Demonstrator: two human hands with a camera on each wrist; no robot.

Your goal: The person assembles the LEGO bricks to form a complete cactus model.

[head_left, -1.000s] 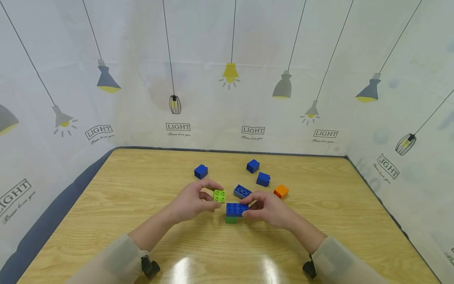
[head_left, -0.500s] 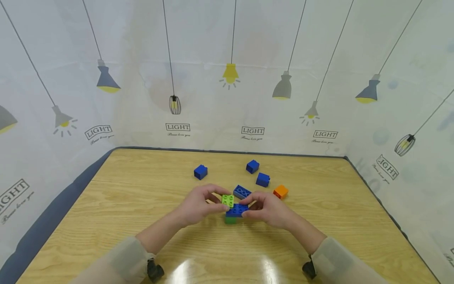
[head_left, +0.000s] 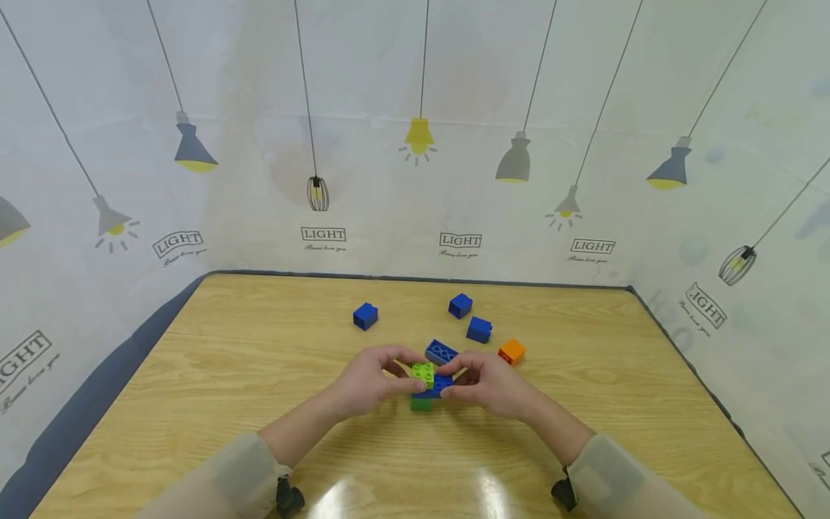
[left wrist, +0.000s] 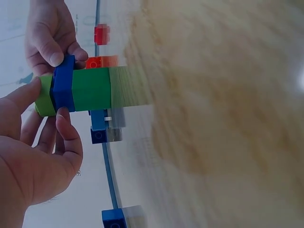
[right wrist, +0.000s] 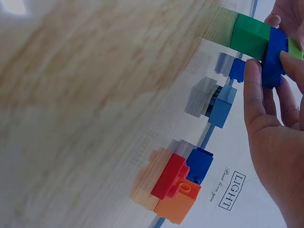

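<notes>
My left hand point(head_left: 368, 383) pinches a lime-green studded toy brick point(head_left: 423, 373) between thumb and fingers. That brick sits over the left part of a longer blue brick point(head_left: 444, 384), right against its top in the left wrist view. Under the blue brick's left end stands a green brick point(left wrist: 92, 89), upright on the table. My right hand point(head_left: 498, 387) grips the blue brick's right end, thumb on the near side. In the right wrist view the lime-green brick point(right wrist: 294, 49) is partly hidden by fingers.
Just behind the hands a long blue brick point(head_left: 441, 352) lies on its side. Several small blue bricks, such as the far-left one point(head_left: 365, 316), lie farther back. An orange brick point(head_left: 512, 351) with a red brick point(right wrist: 171, 175) against it lies right of them on the wooden table point(head_left: 259, 317).
My left hand has carried the lime-green brick rightward, from beside the blue brick to on top of its left part. My right hand has kept its grip on the blue brick.
</notes>
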